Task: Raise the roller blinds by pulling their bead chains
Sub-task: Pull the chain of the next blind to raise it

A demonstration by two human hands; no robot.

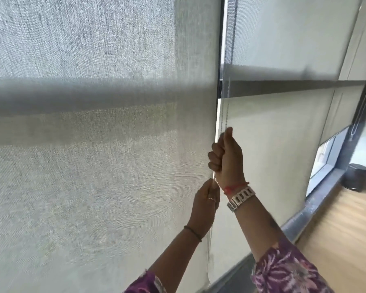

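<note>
A pale woven roller blind (89, 166) fills the left and middle of the view, hanging down over the window. Its bead chain (226, 115) runs down the gap between this blind and a second blind (283, 144) to the right. My right hand (226, 157) is a fist closed around the chain, thumb up. Just below it, my left hand (206, 205) grips the same chain, which trails down past my wrist. The second blind also hangs low, its bottom edge near the sill.
A grey window sill (317, 199) runs along the right, above a wooden floor (347, 229). A dark round bin (356, 176) stands on the floor by the far wall. A third blind farther right (334, 115) leaves a strip of window glass uncovered.
</note>
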